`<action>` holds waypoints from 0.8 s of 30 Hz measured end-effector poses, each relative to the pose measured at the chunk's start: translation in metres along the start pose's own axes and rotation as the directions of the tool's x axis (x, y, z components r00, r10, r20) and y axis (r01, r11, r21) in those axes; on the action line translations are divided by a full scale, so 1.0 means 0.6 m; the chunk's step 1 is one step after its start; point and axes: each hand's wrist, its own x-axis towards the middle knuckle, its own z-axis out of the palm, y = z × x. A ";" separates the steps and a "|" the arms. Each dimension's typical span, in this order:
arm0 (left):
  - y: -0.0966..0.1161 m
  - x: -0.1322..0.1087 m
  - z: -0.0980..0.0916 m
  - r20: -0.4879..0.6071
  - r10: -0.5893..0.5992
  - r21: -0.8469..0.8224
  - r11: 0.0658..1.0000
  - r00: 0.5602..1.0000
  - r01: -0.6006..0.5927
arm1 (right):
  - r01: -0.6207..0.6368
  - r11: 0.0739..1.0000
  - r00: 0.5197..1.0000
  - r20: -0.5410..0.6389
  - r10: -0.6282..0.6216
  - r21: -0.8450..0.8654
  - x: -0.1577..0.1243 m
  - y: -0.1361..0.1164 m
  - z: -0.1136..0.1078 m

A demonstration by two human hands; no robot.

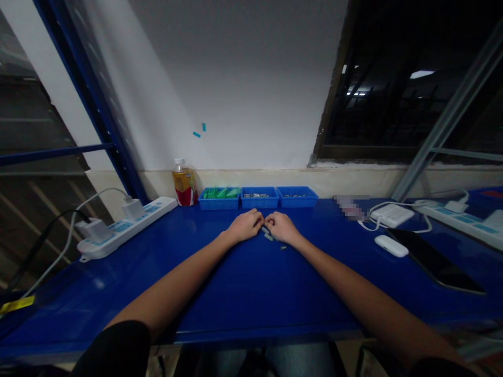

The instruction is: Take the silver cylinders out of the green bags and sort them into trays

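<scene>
My left hand rests low over the blue table, its fingers bent and pressed together. Close to its right, almost touching, is my right hand, also with curled fingers. Whatever either hand holds is too small to make out. Several small grey metal parts lie on the table just below and between the hands, and one smaller piece lies under my right hand. Behind the hands stand three blue trays: one with green items, one with metal pins and one with small dark parts.
A drink bottle stands left of the trays. A power strip with plugs lies at the left. On the right are a white case, a phone, a white charger with cables and another power strip.
</scene>
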 end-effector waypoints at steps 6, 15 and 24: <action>0.002 -0.003 -0.002 -0.009 0.020 -0.047 0.999 1.000 -0.020 | 0.012 1.000 0.999 -0.049 -0.013 -0.003 0.000 0.004 0.003; 0.009 -0.007 -0.008 -0.034 0.022 -0.064 0.998 0.999 -0.025 | 0.073 0.996 0.993 -0.097 -0.068 0.052 -0.004 -0.001 0.000; 0.006 -0.005 -0.005 -0.041 -0.038 -0.078 0.996 0.998 0.035 | 0.186 0.981 0.967 -0.183 -0.174 0.049 -0.016 -0.006 -0.001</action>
